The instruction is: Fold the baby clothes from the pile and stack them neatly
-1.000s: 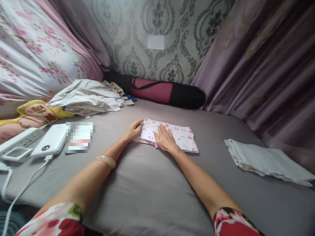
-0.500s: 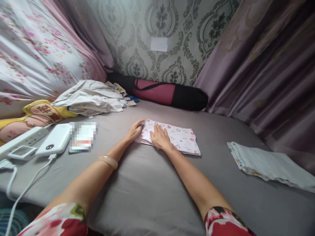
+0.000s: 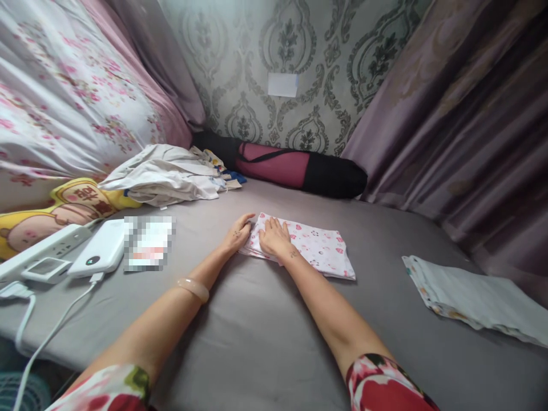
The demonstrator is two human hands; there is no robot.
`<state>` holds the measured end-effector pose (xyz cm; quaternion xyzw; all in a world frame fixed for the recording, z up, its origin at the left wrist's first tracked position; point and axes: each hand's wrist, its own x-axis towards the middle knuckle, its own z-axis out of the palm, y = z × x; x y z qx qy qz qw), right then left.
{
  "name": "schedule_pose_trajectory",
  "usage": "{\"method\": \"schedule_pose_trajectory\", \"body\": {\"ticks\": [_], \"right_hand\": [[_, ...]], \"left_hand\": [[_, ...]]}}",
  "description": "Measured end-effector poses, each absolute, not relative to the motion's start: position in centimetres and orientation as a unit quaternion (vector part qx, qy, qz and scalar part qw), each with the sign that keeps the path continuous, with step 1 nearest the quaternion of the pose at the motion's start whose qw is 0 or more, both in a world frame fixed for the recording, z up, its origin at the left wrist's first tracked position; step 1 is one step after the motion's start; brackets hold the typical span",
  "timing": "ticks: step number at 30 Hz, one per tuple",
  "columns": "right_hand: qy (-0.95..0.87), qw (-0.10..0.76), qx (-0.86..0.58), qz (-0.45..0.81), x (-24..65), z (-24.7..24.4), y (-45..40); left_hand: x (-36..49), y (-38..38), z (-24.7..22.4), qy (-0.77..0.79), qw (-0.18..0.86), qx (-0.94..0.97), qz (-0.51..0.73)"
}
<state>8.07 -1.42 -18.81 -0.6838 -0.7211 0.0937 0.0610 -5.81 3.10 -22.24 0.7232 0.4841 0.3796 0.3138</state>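
A folded white cloth with pink and red prints point(image 3: 323, 248) lies flat on the grey sheet, its layers showing along the near left edge. My right hand point(image 3: 274, 237) rests palm down on the cloth's left part with the fingers stretched out. At the left edge of the cloth, my left hand point(image 3: 238, 234) stands on its side, fingers extended forward and touching the edge. Part of its palm and thumb is hidden from view.
To the right lies a folded pale cloth point(image 3: 479, 294). A black and maroon long bag point(image 3: 274, 165) runs along the wall. Crumpled pale clothes point(image 3: 166, 174), a yellow plush point(image 3: 81, 200), a white power bank point(image 3: 100, 248), a power strip point(image 3: 60, 245) and cables are at left.
My right hand has slid slightly left across the cloth, toward my left hand. The left hand stays by the cloth's edge. The whole view has shifted a little.
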Motion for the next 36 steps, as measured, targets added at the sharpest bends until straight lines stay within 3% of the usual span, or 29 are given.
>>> {"method": "schedule_pose_trajectory", "body": {"ticks": [10, 15, 19, 24, 28, 36], "right_hand": [[-0.74, 0.075, -0.663, 0.089, 4.8, -20.2, 0.0], [-0.724, 0.137, -0.658, 0.156, 6.5, -18.4, -0.3], [-0.706, 0.158, -0.679, 0.125, 10.9, -17.3, -1.6], [-0.718, 0.089, -0.682, 0.102, 15.7, -18.7, -3.6], [-0.717, 0.076, -0.683, 0.115, 16.3, -20.0, -3.7], [-0.71, 0.092, -0.677, 0.169, 17.1, -18.8, -4.1]], "left_hand": [[-5.7, 2.6, -21.6, 0.484, 0.34, 0.699, 0.402], [-6.0, 2.7, -21.7, 0.497, 0.31, 0.713, 0.385], [-5.5, 3.2, -22.0, 0.518, 0.237, 0.753, 0.329], [-1.2, 3.1, -21.2, 0.426, 0.101, 0.879, 0.186], [2.1, 2.9, -21.1, 0.37, 0.081, 0.921, 0.093], [2.3, 2.0, -20.1, 0.389, 0.069, 0.918, 0.036]]}}
